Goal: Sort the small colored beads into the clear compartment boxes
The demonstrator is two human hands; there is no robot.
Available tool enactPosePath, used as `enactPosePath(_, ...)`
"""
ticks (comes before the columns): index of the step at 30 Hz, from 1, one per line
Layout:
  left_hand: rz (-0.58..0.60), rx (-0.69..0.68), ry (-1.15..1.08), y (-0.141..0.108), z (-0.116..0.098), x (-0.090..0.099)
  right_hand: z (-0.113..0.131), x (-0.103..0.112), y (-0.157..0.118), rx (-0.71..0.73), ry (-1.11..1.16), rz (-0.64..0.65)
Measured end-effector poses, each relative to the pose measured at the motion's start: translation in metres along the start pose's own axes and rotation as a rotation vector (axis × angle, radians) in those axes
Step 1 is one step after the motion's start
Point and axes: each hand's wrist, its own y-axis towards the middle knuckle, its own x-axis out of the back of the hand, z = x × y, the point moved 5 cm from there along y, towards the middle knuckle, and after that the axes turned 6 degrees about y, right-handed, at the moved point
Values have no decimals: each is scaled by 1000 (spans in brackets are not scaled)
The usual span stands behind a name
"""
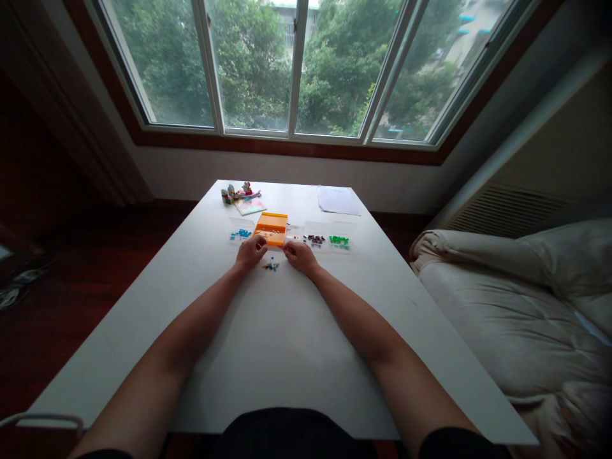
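An orange open case (271,220) with small light pieces in it lies on the white table. At its front left corner is my left hand (251,251), thumb and fingers closed together; anything between them is too small to make out. My right hand (300,255) is by the front right corner, fingers curled in a pinch whose contents I cannot see. Between my wrists lies a small pile of blue and yellow pieces (271,266). Blue pieces (241,234) sit in a clear box to the left. Dark brown pieces (314,240) and green pieces (339,241) are to the right.
Small colourful figures (234,192) stand at the table's far left, beside a pastel-coloured card (251,204). White paper sheets (339,200) lie at the far right. A cushioned seat (478,312) is right of the table (296,357); a grey cable (43,417) crosses its near left corner.
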Motion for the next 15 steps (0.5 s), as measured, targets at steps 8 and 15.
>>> enactPosePath(8, -281, 326, -213, 13, 60, 28, -3, -1, 0, -2, 13, -5)
enactPosePath(15, -384, 408, -407, 17, 90, 33, -2, 0, -1, -17, 14, 3)
